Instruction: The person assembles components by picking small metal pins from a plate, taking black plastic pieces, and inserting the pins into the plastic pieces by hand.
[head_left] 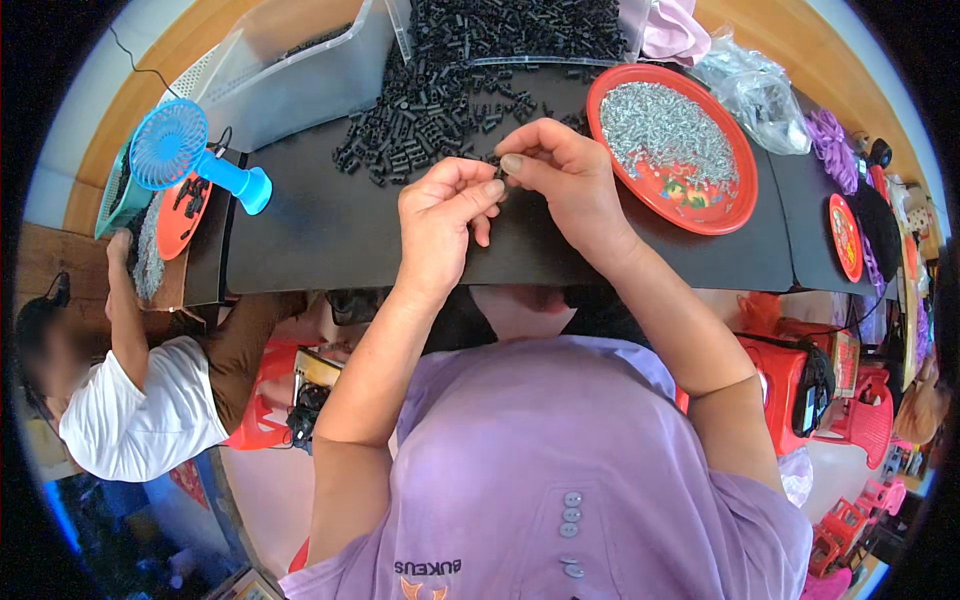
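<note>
My left hand [438, 215] and my right hand [566, 178] meet above the dark table, their thumbs and forefingers pinched together. Between the fingertips shows a small black plastic part [499, 172], mostly covered by the fingers. Both hands appear to grip it. Just beyond them spreads a loose pile of small black plastic parts [405, 130], which spills from a heaped clear bin. Right of my right hand lies a round red tray [742, 205] holding many small silver metal pieces [660, 125], perhaps screws or pins.
A translucent plastic bin [290, 100] stands at the back left. Nearer is a blue handheld fan [180, 150]. A person in a white shirt [145, 410] sits at left beside an orange plate [180, 222]. Clear plastic bags [755, 90] lie at the back right. Red stools [775, 390] stand below.
</note>
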